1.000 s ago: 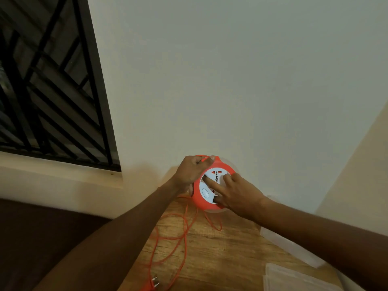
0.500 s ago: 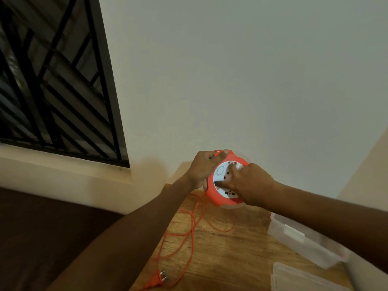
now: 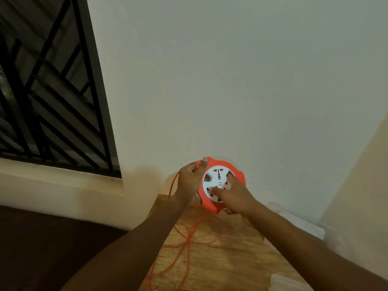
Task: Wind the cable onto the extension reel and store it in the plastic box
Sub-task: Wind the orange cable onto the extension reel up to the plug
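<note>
An orange extension reel (image 3: pixel 235 168) with a white socket face stands on edge above the wooden table (image 3: pixel 226 263). My left hand (image 3: pixel 189 181) grips the reel's left rim and pinches the orange cable (image 3: pixel 189 234) against it. My right hand (image 3: pixel 233 198) presses its fingers onto the white face. Loose cable loops trail down over the table to the bottom edge of the view. The clear plastic box (image 3: pixel 298 223) lies to the right, mostly hidden behind my right forearm.
A plain wall rises right behind the reel. A barred window (image 3: pixel 48 97) with a sill fills the upper left. A clear lid (image 3: pixel 279 282) shows at the table's lower right. Dark floor lies left of the table.
The white socket face has turned under my right fingers. A loop of cable now arcs up over my left hand. The view has shifted, and the plug has dropped out of sight.
</note>
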